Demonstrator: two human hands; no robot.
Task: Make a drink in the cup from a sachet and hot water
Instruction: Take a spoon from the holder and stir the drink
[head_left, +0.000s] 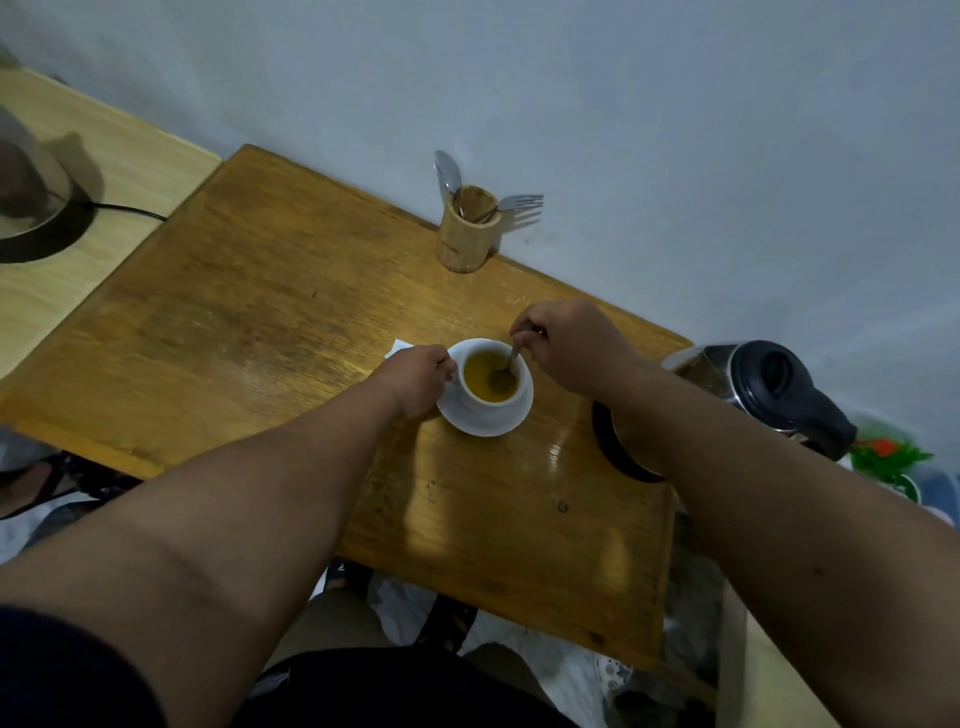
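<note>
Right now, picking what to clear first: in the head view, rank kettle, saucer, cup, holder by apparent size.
1. Kettle, partly behind the right arm
2. Saucer
3. Cup and holder: look alike; holder sits farther, so unsure.

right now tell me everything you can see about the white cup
The white cup looks ceramic, round, upright on a white saucer on the wooden table. It holds a yellow-orange drink. A spoon stands tilted in the liquid, held by the right hand. The left hand grips the cup's left side.

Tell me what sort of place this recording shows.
Probably a home tea corner: a wooden table against a plain wall, an electric kettle, and a wooden cutlery holder.
</note>
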